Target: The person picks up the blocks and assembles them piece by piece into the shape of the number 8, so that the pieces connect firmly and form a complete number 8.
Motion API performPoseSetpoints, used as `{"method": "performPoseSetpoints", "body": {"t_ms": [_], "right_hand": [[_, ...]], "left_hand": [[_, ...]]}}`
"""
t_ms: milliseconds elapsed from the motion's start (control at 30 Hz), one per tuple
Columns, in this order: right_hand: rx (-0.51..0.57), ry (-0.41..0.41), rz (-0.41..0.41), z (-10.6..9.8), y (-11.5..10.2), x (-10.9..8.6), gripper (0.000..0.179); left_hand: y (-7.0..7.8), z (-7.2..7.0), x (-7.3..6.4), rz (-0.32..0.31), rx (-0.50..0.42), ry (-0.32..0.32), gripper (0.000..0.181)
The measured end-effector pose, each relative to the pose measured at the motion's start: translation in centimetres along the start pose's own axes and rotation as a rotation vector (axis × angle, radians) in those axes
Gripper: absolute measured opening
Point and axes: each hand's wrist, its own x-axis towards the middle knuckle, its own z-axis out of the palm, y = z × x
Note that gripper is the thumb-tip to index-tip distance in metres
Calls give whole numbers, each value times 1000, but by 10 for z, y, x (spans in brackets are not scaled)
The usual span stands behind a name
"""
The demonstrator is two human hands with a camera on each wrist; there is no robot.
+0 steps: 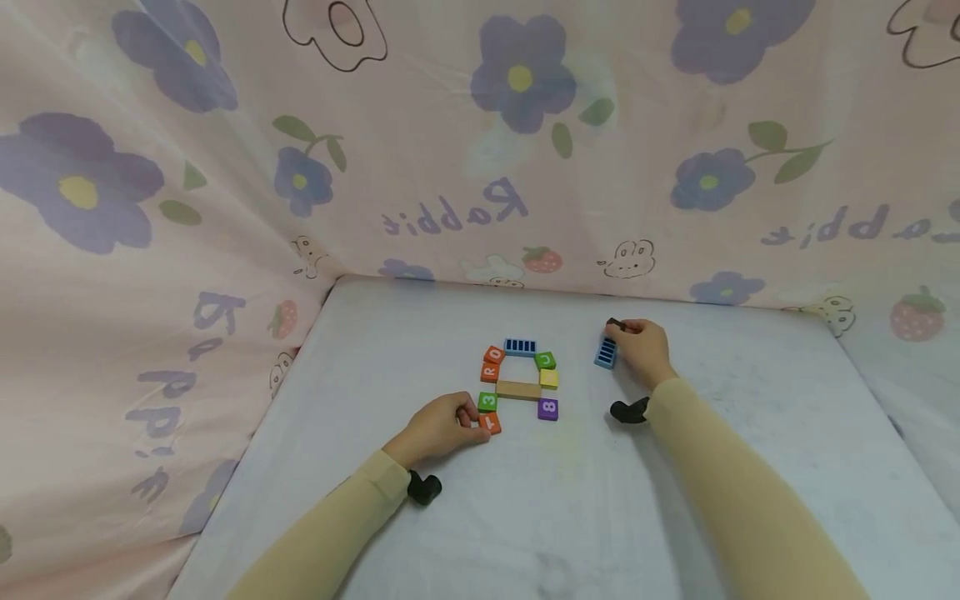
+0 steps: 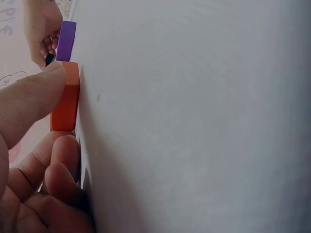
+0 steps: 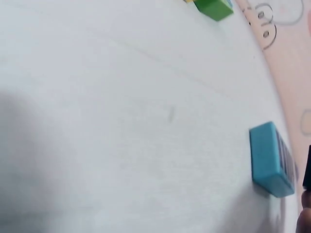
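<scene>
In the head view, my left hand (image 1: 438,429) pinches an orange block (image 1: 490,423) marked 1, at the near left end of a block outline. The left wrist view shows the thumb at one side of that orange block (image 2: 65,107) and a finger at the opposite side. My right hand (image 1: 641,348) holds a small black piece (image 1: 615,323) between its fingertips; the piece's kind cannot be made out. Just under those fingers lies a blue block with dark stripes (image 1: 606,352), partly hidden. In the right wrist view the same blue block (image 3: 267,158) rests on the white surface.
Above the orange block are a green block (image 1: 487,402), orange blocks (image 1: 491,371), and another striped blue block (image 1: 520,347). A wooden plank (image 1: 518,390) spans the outline. Its right side has green (image 1: 545,360), yellow (image 1: 549,379) and purple (image 1: 548,409) blocks. Patterned fabric (image 1: 450,167) rises behind.
</scene>
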Motion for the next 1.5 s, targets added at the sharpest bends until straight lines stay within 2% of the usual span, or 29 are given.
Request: {"method": "performPoseSetpoints", "body": {"t_ms": [200,467,633,800,967,1300,1500], "right_hand": [[-35,-35,-112,4,-6,-24,64],[-131,-95,-227,12,-11,-55,61],[-167,-154,-274,17,-12,-77,56],[-193,-249,-289,23,-5,-94,48],[-230,-328,-273,26,3,-102,46],[-304,-377,-334,26,15,-112,41],[-290,-447,-349,20,18,-112,37]], "left_hand": [[3,-2,-2,6,-17,-7,34],[0,-1,0,11,1,-4,34],[-2,1,1,12,3,-7,34],[-1,0,1,20,12,-1,33],[-1,-1,1,39,15,4,32],[-1,-1,1,22,16,0,31],[-2,0,1,22,8,-5,31]]}}
